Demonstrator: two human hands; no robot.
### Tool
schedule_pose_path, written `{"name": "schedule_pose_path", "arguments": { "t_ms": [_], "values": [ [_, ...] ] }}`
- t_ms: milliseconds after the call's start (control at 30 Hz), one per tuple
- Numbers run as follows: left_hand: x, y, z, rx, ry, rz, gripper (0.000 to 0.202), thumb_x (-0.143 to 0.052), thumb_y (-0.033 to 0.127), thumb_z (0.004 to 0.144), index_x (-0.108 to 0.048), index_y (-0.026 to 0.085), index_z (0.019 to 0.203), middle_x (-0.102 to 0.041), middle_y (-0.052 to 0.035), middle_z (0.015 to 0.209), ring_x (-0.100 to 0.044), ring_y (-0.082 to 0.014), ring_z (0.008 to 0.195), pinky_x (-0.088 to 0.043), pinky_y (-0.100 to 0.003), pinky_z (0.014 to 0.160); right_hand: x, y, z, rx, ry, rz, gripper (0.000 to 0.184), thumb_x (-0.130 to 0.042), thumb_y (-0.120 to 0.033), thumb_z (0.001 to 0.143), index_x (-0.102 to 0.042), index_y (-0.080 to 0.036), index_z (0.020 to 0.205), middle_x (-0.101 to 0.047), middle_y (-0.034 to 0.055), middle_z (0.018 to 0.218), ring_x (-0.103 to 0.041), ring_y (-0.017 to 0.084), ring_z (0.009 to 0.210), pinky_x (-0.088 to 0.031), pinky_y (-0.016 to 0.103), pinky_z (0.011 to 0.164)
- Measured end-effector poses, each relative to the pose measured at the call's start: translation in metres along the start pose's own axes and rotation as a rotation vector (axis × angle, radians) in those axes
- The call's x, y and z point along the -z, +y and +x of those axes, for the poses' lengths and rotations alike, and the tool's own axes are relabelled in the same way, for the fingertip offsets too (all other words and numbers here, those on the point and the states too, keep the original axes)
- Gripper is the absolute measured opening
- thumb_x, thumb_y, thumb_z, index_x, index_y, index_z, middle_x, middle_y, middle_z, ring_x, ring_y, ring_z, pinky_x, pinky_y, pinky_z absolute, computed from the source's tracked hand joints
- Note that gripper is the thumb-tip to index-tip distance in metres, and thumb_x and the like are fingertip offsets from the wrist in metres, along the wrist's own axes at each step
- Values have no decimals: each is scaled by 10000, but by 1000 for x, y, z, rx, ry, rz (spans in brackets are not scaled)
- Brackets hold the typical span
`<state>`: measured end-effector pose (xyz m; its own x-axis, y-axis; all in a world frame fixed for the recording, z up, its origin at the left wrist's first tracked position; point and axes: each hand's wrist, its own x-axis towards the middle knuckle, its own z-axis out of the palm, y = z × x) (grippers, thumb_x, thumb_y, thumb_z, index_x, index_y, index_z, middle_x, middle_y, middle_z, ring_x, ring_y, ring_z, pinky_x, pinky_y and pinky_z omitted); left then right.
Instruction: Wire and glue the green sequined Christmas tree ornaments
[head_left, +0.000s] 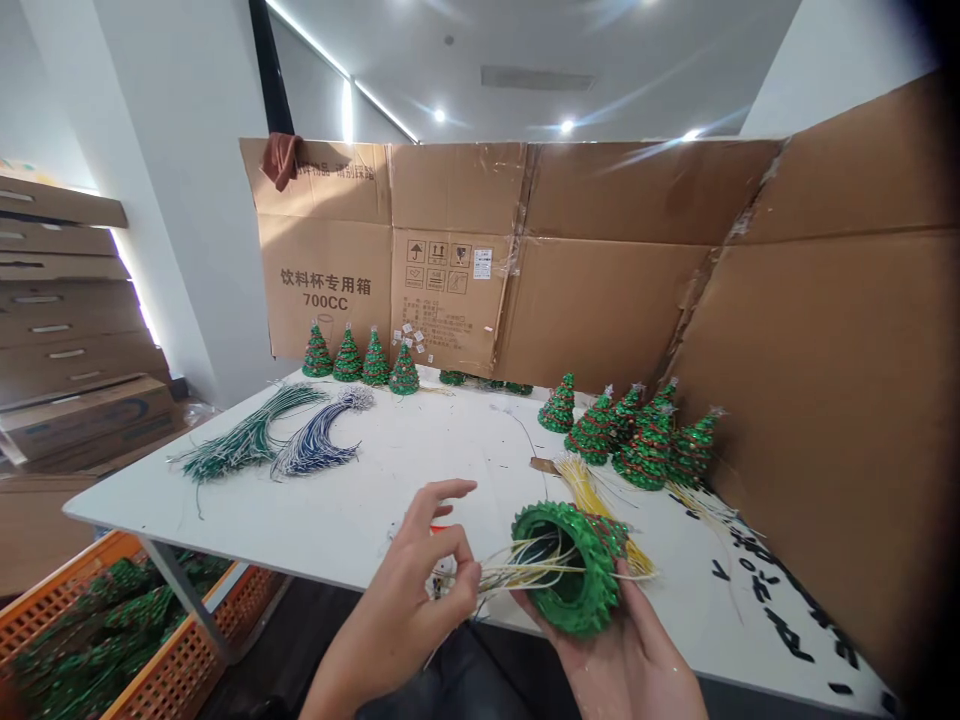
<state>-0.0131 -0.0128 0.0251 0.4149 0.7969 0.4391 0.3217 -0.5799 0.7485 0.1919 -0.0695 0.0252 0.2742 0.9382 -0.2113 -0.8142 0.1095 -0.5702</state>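
Note:
My right hand is wrapped round a small green Christmas tree from below and behind. The tree lies tipped on its side, its hollow round base turned toward me and to the left. A bundle of thin white and yellowish wires comes out of that opening. My left hand is at the free ends of these wires, thumb and forefinger pinched on them, with the other fingers raised. Just beyond the held tree lies a bunch of yellow wires.
Finished-looking trees stand at the table's right, and several more at the back left. Green wires and blue wires lie on the left. Cardboard walls the table. An orange crate sits below.

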Motion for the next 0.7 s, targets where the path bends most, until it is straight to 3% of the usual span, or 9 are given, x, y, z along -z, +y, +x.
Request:
{"name": "schedule_pose_path", "arguments": {
  "t_ms": [100, 200, 300, 367, 500, 600, 700],
  "values": [
    [9, -6, -2, 17, -24, 81, 177, -615, 152, 995, -608, 242, 843, -442, -35, 1685, -464, -300, 1539, -459, -518, 1259, -6, -4, -3, 45, 14, -6, 484, -721, -566, 976, -688, -469, 1449, -612, -11, 1638, -516, 355, 1541, -553, 689, 1119],
    [14, -8, -3, -1, -5, 190, 180, -620, 143, 977, -617, 240, 825, -469, -49, 1658, -474, -330, 1519, -485, -558, 1220, -9, -5, -7, 50, 35, -1, 565, -741, -643, 936, -687, -443, 1461, -623, 17, 1629, -540, 380, 1516, -529, 696, 1141],
    [16, -3, -7, -48, 146, 344, 75, -672, 191, 961, -664, 261, 936, -470, -84, 1634, -436, -383, 1530, -459, -645, 1203, -8, -4, -8, 31, -3, -11, 579, -741, -658, 937, -690, -421, 1463, -650, 46, 1601, -570, 378, 1491, -552, 673, 1120],
    [14, 6, -10, -85, 275, 373, 133, -713, 232, 959, -689, 285, 1079, -432, -97, 1655, -411, -392, 1547, -447, -653, 1204, -6, -3, -8, 19, -25, -12, 567, -733, -654, 946, -694, -416, 1459, -662, 54, 1586, -585, 374, 1480, -580, 653, 1085],
    [-1, 25, -9, -263, 374, 264, 220, -707, 164, 987, -738, 320, 1138, -426, -65, 1651, -453, -320, 1525, -474, -513, 1195, -2, 1, -7, -19, -41, 16, 521, -733, -641, 953, -742, -378, 1403, -724, 80, 1505, -695, 349, 1352, -620, 588, 1034],
    [-19, 29, -4, -369, 343, 254, 297, -663, 71, 997, -765, 308, 1143, -461, -73, 1629, -455, -306, 1507, -470, -486, 1188, 1, 7, -7, -80, -78, 41, 482, -775, -625, 932, -787, -363, 1337, -783, 85, 1407, -765, 317, 1228, -625, 546, 1038],
    [-34, 25, 1, -354, 266, 184, 283, -673, 56, 975, -780, 291, 1092, -451, -70, 1664, -446, -325, 1503, -475, -510, 1179, 6, 13, -7, -142, -94, 56, 447, -827, -584, 909, -803, -375, 1303, -793, 63, 1391, -767, 284, 1221, -606, 513, 1084]
  ]
}}
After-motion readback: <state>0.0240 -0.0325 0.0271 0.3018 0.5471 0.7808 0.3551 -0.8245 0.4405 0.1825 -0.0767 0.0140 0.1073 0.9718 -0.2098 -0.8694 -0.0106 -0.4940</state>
